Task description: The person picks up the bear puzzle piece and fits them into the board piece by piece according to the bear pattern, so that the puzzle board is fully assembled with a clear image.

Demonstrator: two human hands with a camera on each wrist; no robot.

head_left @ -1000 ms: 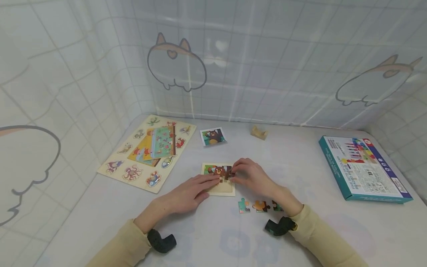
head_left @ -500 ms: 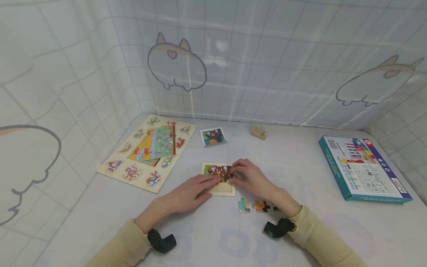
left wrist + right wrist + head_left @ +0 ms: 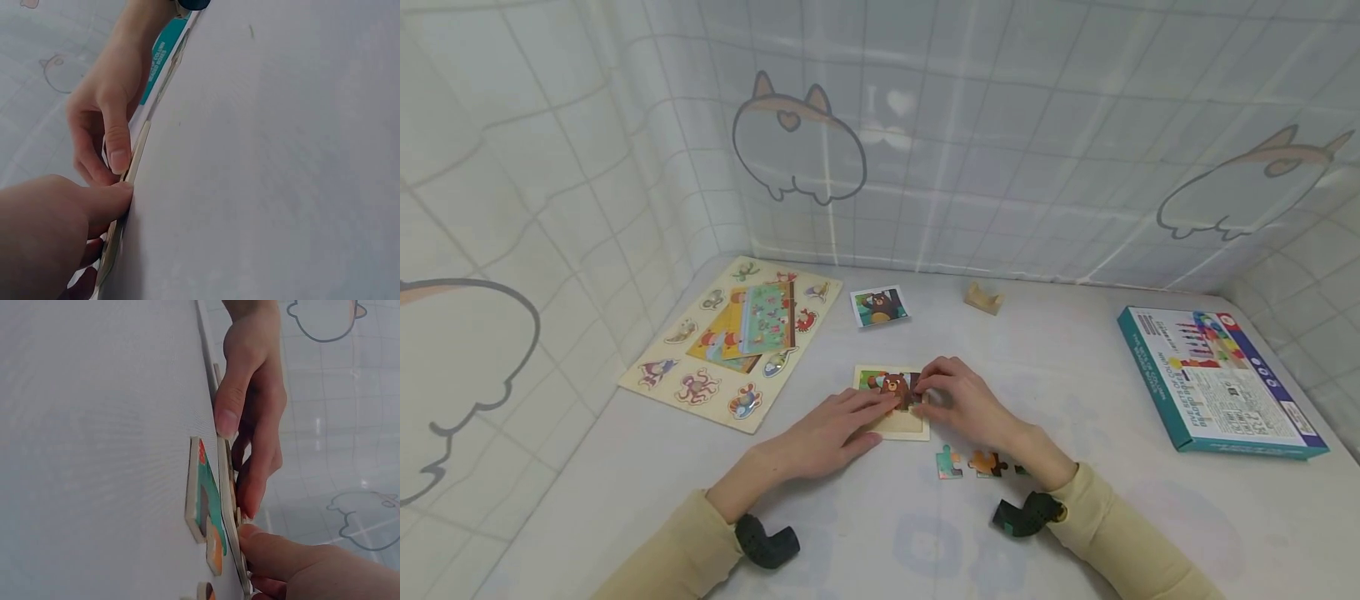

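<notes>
A small wooden puzzle tray (image 3: 901, 428) lies mid-table with a brown bear picture partly built along its top. My left hand (image 3: 853, 419) rests flat on the tray's left side, fingers straight. My right hand (image 3: 934, 392) pinches a brown puzzle piece (image 3: 915, 389) at the tray's upper right, beside the bear's head. The left wrist view shows the tray edge (image 3: 134, 178) with both hands' fingers pressed against it. In the right wrist view the left hand (image 3: 247, 400) and my right hand's fingers (image 3: 269, 547) meet on the tray (image 3: 226, 481).
Three loose pieces (image 3: 948, 461) (image 3: 987, 462) (image 3: 1021, 469) lie just below the tray. A bear picture card (image 3: 878, 307), a wooden stand (image 3: 982, 297), an animal peg board (image 3: 733, 340) at left and a teal box (image 3: 1217, 379) at right lie on the white table.
My right hand has shifted slightly left and down with the piece, closer to the bear. The left hand has stayed on the tray.
</notes>
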